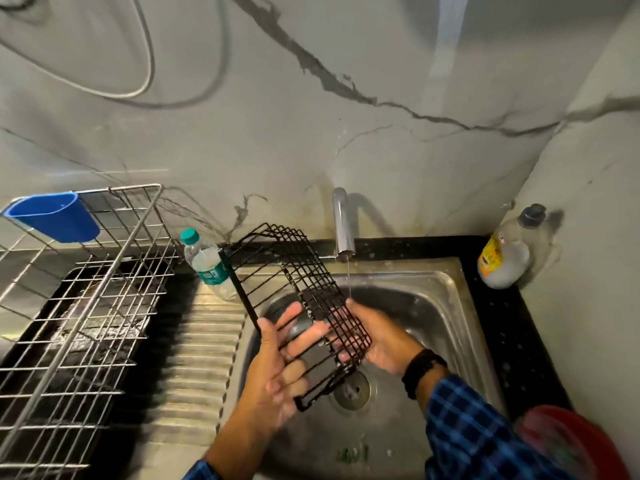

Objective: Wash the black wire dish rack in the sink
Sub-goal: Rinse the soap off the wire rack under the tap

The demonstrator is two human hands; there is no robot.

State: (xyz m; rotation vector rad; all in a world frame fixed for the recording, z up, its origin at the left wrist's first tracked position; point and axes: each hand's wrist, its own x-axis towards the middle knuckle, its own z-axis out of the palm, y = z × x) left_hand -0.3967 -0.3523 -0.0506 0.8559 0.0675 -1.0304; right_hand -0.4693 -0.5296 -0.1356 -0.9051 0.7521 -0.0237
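A red object [568, 441] sat blurred at the near right edge. Above the sink [446, 306] and its drain [349, 389], the black wire dish rack [301, 282] was held tilted, its far end reaching up toward the back rim. The left hand [277, 368] lay released, fingers spread straight against the rack's wires. The right hand [381, 341] was grasping the rack's lower side, thumb above and fingers beneath. A thin stream ran from the faucet [343, 223] onto that hand. A silver wire rack [86, 306] holding a blue cup [55, 216] stood to the left, with a water bottle [207, 265] just behind the black rack. A soap bottle [504, 251] stood on the tabletop [502, 327] corner.
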